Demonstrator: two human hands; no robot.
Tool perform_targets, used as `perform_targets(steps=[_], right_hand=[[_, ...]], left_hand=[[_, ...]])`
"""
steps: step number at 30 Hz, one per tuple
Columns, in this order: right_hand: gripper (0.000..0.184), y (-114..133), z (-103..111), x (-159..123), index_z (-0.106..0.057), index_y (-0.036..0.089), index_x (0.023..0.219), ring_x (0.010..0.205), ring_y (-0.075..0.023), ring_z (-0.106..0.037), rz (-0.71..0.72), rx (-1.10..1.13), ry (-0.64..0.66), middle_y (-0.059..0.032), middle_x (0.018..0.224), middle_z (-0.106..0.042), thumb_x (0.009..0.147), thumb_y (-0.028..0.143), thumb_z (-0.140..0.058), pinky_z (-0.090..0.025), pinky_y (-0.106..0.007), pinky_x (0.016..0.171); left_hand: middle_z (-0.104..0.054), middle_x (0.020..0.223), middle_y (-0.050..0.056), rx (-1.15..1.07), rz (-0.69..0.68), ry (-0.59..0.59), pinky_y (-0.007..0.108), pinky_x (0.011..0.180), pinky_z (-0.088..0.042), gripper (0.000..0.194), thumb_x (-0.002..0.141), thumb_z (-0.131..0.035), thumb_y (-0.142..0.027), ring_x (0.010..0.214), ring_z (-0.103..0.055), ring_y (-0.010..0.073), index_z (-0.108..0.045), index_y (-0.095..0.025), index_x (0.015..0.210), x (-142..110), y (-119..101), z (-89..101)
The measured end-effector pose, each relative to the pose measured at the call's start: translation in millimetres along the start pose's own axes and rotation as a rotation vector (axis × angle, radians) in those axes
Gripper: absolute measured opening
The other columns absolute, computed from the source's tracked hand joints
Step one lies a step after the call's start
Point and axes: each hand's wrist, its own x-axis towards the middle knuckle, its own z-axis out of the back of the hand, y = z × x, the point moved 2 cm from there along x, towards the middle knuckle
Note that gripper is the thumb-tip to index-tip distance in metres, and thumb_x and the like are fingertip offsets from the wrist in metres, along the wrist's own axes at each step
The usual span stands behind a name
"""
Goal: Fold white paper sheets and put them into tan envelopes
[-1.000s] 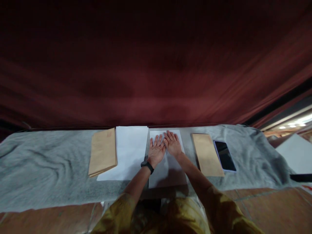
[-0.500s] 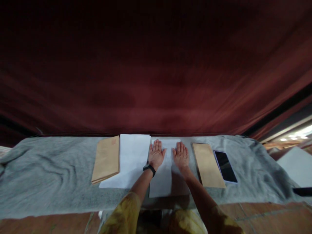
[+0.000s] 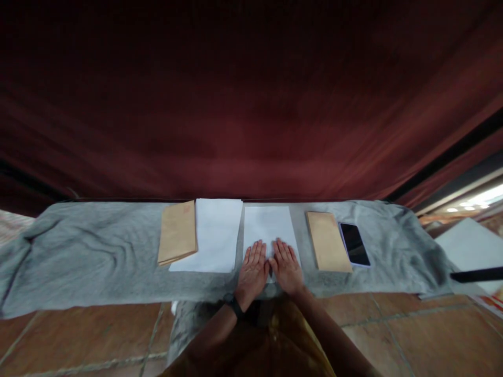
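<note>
A white sheet of paper [image 3: 267, 222] lies flat in front of me on the grey cloth. My left hand [image 3: 253, 268] rests palm down on its near left part, fingers stretched out, a dark band on the wrist. Beside it my right hand [image 3: 286, 267] lies flat on the near right part, fingers also straight. The thumbs almost meet, and neither hand grips anything. The near edge of the sheet is mostly covered by my hands. To the left is a stack of white paper [image 3: 220, 233], partly under several brown envelopes [image 3: 177, 230].
Right of the sheet lies another stack of brown envelopes [image 3: 328, 241], with a dark-screened phone [image 3: 354, 243] next to it. The grey cloth [image 3: 98, 246] covers the narrow table. A dark red curtain [image 3: 251, 131] hangs behind, and tiled floor [image 3: 98, 335] shows below.
Both hands have slid from the far part of the sheet to its near part. They spread apart midway, then came closer together again. The camera view has shifted a little.
</note>
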Motion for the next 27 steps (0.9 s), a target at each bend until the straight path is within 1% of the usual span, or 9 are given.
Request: perform_targets(steps=[7,13,15,17,18,20,22,24,27], right_hand=[[0.063,-22.3,10.4,-24.2,-0.034,0.005,0.154,0.145,-0.0295,-0.038,-0.164,-0.123,-0.128,-0.0211,0.155,-0.042,0.106,0.045,-0.029,-0.032,-0.048,0.117],[0.064,-27.7,14.8,-46.0,-0.027,0.006,0.157,0.145,-0.0309,-0.039,-0.205,-0.131,-0.156,-0.0217,0.156,-0.04,0.106,0.044,-0.031,-0.033,-0.05,0.117],[0.064,-22.8,19.6,-49.4,-0.027,0.006,0.157,0.146,-0.0323,-0.038,-0.227,-0.122,-0.163,-0.0224,0.157,-0.039,0.106,0.044,-0.032,-0.034,-0.051,0.117],[0.064,-10.7,25.0,-48.2,-0.026,0.004,0.157,0.148,-0.0324,-0.034,-0.227,-0.086,-0.155,-0.0228,0.158,-0.036,0.106,0.042,-0.03,-0.032,-0.052,0.117],[0.063,-2.4,27.1,-46.2,-0.025,0.004,0.158,0.149,-0.0313,-0.032,-0.21,-0.056,-0.137,-0.0223,0.16,-0.034,0.107,0.04,-0.028,-0.031,-0.052,0.118],[0.06,16.5,28.9,-41.2,-0.023,0.007,0.159,0.151,-0.0263,-0.028,-0.112,0.037,-0.06,-0.0187,0.162,-0.031,0.107,0.038,-0.024,-0.031,-0.047,0.12],[0.059,30.2,28.2,-39.1,-0.025,0.01,0.159,0.152,-0.0234,-0.027,-0.057,0.095,0.013,-0.0153,0.163,-0.031,0.107,0.038,-0.023,-0.031,-0.044,0.121],[0.059,33.7,26.7,-42.6,-0.028,0.01,0.158,0.151,-0.0242,-0.028,-0.069,0.086,0.039,-0.0158,0.161,-0.034,0.107,0.04,-0.025,-0.03,-0.045,0.121],[0.062,23.7,26.5,-56.3,-0.027,0.008,0.158,0.151,-0.028,-0.029,-0.1,0.024,0.022,-0.0183,0.16,-0.036,0.106,0.042,-0.031,-0.029,-0.05,0.121]], left_hand=[[-0.036,0.159,0.018,0.015,0.109,-0.046,0.045,0.122,-0.031,0.059,0.102,-0.035,-0.037,0.15,-0.03,0.0263,-0.038,-0.004,0.151,-16.7,9.1,10.3],[-0.036,0.16,0.018,0.012,0.175,-0.048,0.046,0.123,-0.03,0.059,0.102,-0.034,-0.035,0.151,-0.029,0.0268,-0.037,-0.004,0.152,-33.4,9.1,15.9],[-0.035,0.16,0.019,0.014,0.201,-0.054,0.047,0.124,-0.028,0.058,0.102,-0.033,-0.032,0.152,-0.027,0.0275,-0.035,-0.004,0.153,-35.0,2.8,16.9],[-0.032,0.162,0.018,-0.001,0.182,-0.053,0.048,0.125,-0.026,0.058,0.101,-0.032,-0.027,0.153,-0.024,0.0267,-0.031,-0.004,0.155,-33.2,-9.2,15.5],[-0.031,0.163,0.017,-0.015,0.152,-0.043,0.049,0.125,-0.025,0.059,0.101,-0.032,-0.025,0.153,-0.023,0.0257,-0.028,-0.006,0.156,-31.5,-16.5,13.8],[-0.029,0.164,0.013,-0.044,0.073,-0.003,0.049,0.126,-0.024,0.061,0.099,-0.033,-0.021,0.153,-0.022,0.024,-0.024,-0.011,0.159,-28.6,-29.9,9.3],[-0.029,0.164,0.012,-0.056,0.03,0.038,0.05,0.125,-0.024,0.065,0.097,-0.035,-0.019,0.153,-0.023,0.0239,-0.021,-0.015,0.16,-28.2,-37.3,5.5],[-0.029,0.164,0.013,-0.049,0.042,0.058,0.05,0.125,-0.025,0.066,0.096,-0.035,-0.017,0.153,-0.024,0.0243,-0.02,-0.014,0.16,-30.9,-36.9,4.3],[-0.028,0.164,0.016,-0.028,0.086,0.054,0.048,0.125,-0.025,0.063,0.097,-0.031,-0.017,0.153,-0.023,0.0241,-0.022,-0.009,0.159,-37.9,-28.8,8.1]])
